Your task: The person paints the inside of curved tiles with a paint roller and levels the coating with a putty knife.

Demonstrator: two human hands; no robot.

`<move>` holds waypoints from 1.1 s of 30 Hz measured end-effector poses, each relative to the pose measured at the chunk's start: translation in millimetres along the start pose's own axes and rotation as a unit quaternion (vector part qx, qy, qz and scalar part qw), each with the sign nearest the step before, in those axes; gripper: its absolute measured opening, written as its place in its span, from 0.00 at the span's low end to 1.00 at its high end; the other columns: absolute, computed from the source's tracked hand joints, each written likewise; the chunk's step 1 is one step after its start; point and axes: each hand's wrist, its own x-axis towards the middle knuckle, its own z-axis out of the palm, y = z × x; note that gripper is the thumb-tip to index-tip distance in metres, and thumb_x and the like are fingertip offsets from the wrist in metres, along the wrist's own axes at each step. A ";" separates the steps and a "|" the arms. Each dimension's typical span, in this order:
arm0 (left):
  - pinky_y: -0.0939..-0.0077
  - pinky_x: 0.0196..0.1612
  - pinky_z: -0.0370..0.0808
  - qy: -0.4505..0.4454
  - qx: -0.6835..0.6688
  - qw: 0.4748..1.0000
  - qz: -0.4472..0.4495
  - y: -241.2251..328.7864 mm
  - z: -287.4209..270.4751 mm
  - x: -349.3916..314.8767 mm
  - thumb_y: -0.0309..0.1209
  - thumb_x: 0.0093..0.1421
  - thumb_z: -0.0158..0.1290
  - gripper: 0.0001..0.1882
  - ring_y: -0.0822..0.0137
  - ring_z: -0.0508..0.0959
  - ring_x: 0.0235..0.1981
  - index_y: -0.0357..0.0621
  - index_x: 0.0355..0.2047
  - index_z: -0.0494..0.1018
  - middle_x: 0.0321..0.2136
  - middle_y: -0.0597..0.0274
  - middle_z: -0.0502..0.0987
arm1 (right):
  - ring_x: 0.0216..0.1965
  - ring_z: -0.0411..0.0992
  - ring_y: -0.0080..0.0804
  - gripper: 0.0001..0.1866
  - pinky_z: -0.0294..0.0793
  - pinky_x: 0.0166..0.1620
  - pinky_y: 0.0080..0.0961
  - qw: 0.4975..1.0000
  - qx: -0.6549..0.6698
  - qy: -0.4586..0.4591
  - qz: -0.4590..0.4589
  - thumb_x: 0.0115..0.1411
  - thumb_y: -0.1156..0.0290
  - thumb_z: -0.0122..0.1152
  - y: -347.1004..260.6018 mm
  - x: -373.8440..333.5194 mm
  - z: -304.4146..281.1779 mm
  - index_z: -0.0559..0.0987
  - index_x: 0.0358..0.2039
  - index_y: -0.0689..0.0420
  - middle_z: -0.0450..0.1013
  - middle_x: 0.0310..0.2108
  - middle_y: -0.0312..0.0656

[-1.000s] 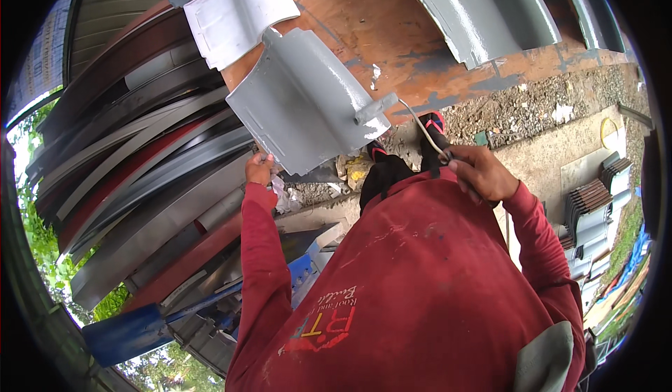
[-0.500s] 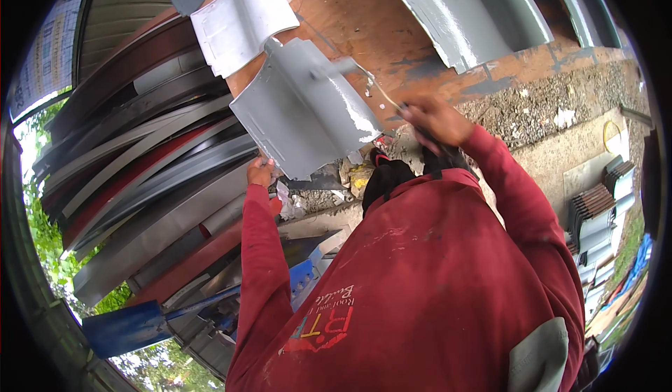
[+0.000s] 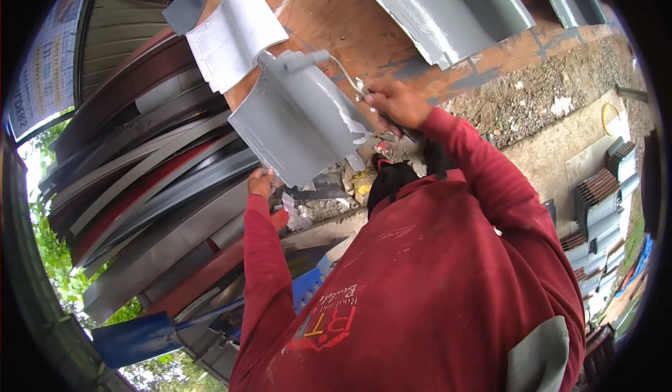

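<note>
My right hand is closed round the handle of a paint roller, whose bent wire frame reaches up and left. The grey roller head lies on the far part of a curved roof tile. Wet grey covers most of that tile, while a ragged white streak shows along its right side. At the tile's near left corner, my left hand pinches the edge. Just beyond it, a white roof tile rests on the brown, paint-stained board.
Larger grey tiles lie on the board at far right. Long curved metal sheets are stacked on the left, above a blue shovel. Gravel borders the board; more tiles stand stacked at right.
The roller has swept left across the tile toward its far left edge, my right hand moving left with it. My left hand keeps its hold on the corner. The whole view has shifted slightly.
</note>
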 end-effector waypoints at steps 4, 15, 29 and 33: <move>0.76 0.18 0.69 0.003 0.017 1.000 -0.005 7.8 0.2 4.0 0.36 0.68 0.59 0.10 0.76 0.72 0.17 0.43 0.33 0.77 0.22 0.69 0.75 | 0.13 0.68 0.22 0.16 0.66 0.16 0.23 0.997 -0.028 -0.046 0.056 0.75 0.61 0.49 37.2 -89.8 -28.8 0.76 0.42 0.61 0.69 0.17 0.34; 0.75 0.20 0.71 0.027 0.055 0.998 -0.029 7.4 -1.7 0.5 0.37 0.69 0.58 0.09 0.74 0.74 0.19 0.45 0.40 0.79 0.25 0.67 0.78 | 0.19 0.69 0.20 0.17 0.69 0.23 0.24 0.977 -0.139 -0.089 0.139 0.70 0.65 0.53 25.8 -182.9 -53.9 0.81 0.51 0.61 0.69 0.17 0.34; 0.77 0.17 0.65 0.036 0.037 0.998 -0.019 8.7 6.5 0.5 0.36 0.68 0.60 0.09 0.77 0.69 0.15 0.46 0.33 0.77 0.20 0.71 0.73 | 0.39 0.80 0.50 0.16 0.78 0.43 0.41 0.908 -0.394 -0.078 -0.117 0.60 0.73 0.64 37.1 -119.4 -103.5 0.83 0.48 0.61 0.82 0.39 0.50; 0.76 0.17 0.65 0.029 0.029 0.999 -0.020 5.3 2.8 2.2 0.36 0.68 0.59 0.09 0.77 0.69 0.15 0.46 0.33 0.77 0.21 0.71 0.74 | 0.38 0.80 0.49 0.16 0.78 0.42 0.41 0.916 -0.374 -0.074 -0.129 0.60 0.73 0.64 36.8 -125.1 -97.8 0.83 0.48 0.60 0.81 0.37 0.49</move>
